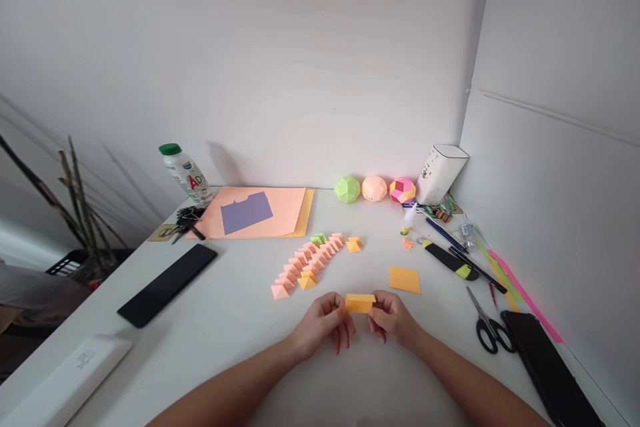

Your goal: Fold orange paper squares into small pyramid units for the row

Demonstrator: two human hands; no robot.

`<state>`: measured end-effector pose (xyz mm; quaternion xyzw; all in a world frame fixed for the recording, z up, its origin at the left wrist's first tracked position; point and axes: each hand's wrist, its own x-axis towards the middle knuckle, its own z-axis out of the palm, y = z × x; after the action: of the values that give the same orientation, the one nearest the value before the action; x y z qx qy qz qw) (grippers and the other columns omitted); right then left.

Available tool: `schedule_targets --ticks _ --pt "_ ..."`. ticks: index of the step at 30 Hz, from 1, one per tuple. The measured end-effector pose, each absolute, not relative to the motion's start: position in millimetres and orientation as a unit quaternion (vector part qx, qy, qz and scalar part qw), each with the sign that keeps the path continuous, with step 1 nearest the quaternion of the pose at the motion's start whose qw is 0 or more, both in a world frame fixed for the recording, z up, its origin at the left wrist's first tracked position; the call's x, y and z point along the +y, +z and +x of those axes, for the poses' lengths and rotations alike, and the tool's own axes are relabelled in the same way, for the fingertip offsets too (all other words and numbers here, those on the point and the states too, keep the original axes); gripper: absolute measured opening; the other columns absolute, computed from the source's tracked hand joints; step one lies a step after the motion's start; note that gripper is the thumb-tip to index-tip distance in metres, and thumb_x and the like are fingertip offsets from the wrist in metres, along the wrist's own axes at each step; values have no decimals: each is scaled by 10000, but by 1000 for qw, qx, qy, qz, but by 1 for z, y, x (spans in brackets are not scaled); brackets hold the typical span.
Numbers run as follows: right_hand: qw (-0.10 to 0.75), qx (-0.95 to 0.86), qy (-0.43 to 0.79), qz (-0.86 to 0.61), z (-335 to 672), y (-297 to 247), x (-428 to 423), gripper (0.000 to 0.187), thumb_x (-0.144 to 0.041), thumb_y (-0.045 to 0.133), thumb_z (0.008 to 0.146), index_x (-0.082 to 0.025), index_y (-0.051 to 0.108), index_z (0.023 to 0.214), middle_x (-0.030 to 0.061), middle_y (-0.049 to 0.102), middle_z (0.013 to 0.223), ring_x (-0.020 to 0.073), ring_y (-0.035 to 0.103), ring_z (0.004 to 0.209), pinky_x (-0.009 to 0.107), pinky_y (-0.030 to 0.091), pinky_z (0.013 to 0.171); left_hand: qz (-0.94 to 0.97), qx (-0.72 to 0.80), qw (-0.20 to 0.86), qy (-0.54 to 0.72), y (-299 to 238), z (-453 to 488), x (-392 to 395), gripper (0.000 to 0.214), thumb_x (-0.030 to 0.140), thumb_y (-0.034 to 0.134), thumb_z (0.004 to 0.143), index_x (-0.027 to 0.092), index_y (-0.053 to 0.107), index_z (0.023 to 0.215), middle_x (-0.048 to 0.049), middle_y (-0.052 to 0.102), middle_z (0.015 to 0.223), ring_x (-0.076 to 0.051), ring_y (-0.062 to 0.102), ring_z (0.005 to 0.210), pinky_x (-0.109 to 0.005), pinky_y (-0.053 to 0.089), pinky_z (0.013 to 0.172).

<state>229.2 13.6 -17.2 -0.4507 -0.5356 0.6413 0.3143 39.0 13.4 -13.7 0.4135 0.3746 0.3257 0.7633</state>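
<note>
Between my two hands I hold a folded piece of orange paper point(359, 304) just above the table. My left hand point(325, 324) pinches its left end, and my right hand point(395, 317) pinches the right end. A crease runs across the paper near its top. Just beyond my right hand lies a flat orange paper square point(405, 279). Past my left hand, rows of folded peach paper units point(300, 259) stand on the table, with orange folded units point(307, 279) at the near end and a green one point(319, 239) at the far end. Another orange unit point(354, 244) sits to their right.
Scissors point(487, 327), a utility knife point(447, 259) and a black case point(547, 363) lie on the right. Paper balls point(374, 188) line the wall beside a white box point(441, 175). Peach sheets point(285, 213), a bottle point(186, 173) and a black slab point(167, 285) are on the left.
</note>
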Motion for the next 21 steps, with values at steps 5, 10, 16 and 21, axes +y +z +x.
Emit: schedule_targets --ticks 5,10,16,21 --pt "301 -547 632 -459 227 -22 13 57 -204 488 704 -181 446 671 -68 515 492 49 386 344 174 311 353 466 377 742 300 -8 39 12 348 470 620 732 164 458 775 -42 675 709 -115 585 434 -196 394 345" --pt "280 -591 609 -449 221 -18 10 48 -201 521 728 -161 523 755 -50 530 568 57 414 401 179 344 379 481 381 735 288 -12 40 11 362 495 606 737 162 475 790 6 626 612 -103 555 404 -196 378 349" --pt "293 -600 595 -448 218 -12 9 62 -189 503 745 -176 488 686 -61 511 527 67 408 415 196 351 418 490 385 729 282 -11 41 10 357 495 603 736 171 453 736 13 613 585 -98 544 397 -195 358 354" --pt "288 -589 602 -455 216 -14 9 62 -187 526 705 -183 470 678 -70 493 506 66 398 401 194 336 408 491 392 726 280 -10 43 9 354 488 605 730 176 438 712 18 613 574 -95 540 396 -192 350 352"
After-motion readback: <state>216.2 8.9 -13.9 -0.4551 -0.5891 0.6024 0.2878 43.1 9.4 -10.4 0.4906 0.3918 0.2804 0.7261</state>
